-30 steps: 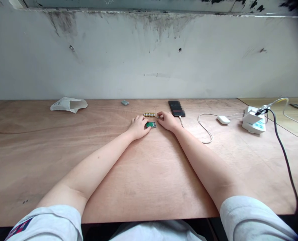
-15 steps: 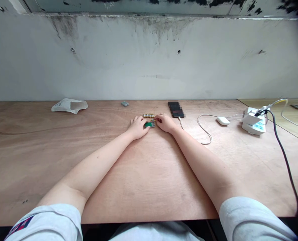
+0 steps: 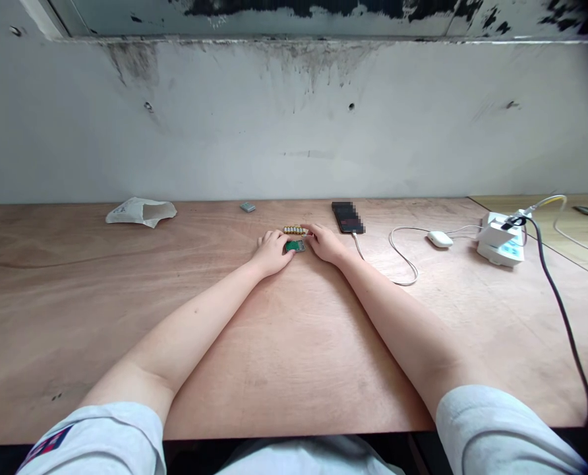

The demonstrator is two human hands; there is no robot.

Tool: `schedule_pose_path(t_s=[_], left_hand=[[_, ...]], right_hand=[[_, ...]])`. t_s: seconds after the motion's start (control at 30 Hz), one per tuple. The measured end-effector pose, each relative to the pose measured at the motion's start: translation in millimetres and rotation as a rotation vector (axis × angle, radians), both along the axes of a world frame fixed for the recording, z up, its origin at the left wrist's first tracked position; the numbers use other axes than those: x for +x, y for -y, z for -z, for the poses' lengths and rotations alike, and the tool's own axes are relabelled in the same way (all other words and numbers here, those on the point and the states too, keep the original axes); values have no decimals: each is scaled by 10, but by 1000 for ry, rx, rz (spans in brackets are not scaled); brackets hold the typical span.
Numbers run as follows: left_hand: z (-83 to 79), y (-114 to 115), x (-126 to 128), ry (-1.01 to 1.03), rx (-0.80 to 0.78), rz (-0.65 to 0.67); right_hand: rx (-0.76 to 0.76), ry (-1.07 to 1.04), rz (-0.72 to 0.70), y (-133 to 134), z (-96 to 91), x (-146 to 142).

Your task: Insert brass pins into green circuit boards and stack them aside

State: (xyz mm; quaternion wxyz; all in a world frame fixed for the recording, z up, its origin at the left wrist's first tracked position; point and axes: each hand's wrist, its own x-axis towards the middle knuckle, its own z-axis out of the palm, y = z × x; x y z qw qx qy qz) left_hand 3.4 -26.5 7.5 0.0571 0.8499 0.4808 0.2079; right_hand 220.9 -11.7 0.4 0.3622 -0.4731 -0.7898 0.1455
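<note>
At the centre of the frame, on a plywood table point(image 3: 76, 297), my left hand point(image 3: 273, 253) lies half curled, its fingers against the left edge of a small green circuit board point(image 3: 295, 246); I can't tell whether they grip it. My right hand point(image 3: 325, 243) reaches in from the right, its fingertips point(image 3: 308, 229) pinched nearly closed just above the board, beside a row of small batteries point(image 3: 294, 230). Anything between them is too small for me to tell. The work in hand sits at this board, and the next move calls for a fine, steady pinch. A phone point(image 3: 347, 218) lies just beyond my right hand.
</note>
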Motion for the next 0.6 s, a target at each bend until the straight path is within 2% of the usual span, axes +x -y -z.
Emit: schedule_pose_path(t_s=[0.07,0.13,0.23,0.33,0.43,0.6], left_hand=[[-2,-2,-1,-2,-8,-1],[-4,-3,0,-7,-17,-6],[-8,-3,2,-16,-22,-8],[-9,-3,4,-19,-18,-1],[-2,-6,8,-19,-7,6],[21,-15,13,-25,6,2]], right_hand=[[-80,-173,-10,7,-17,-41],[-256,-399,-21,4,-25,-84],[-544,-766,-111,-7,-26,-133],[-695,-1017,-180,-16,-33,-147],[-746,-1106,-180,-24,-40,-135],[-795,-1137,-195,-57,-21,-83]])
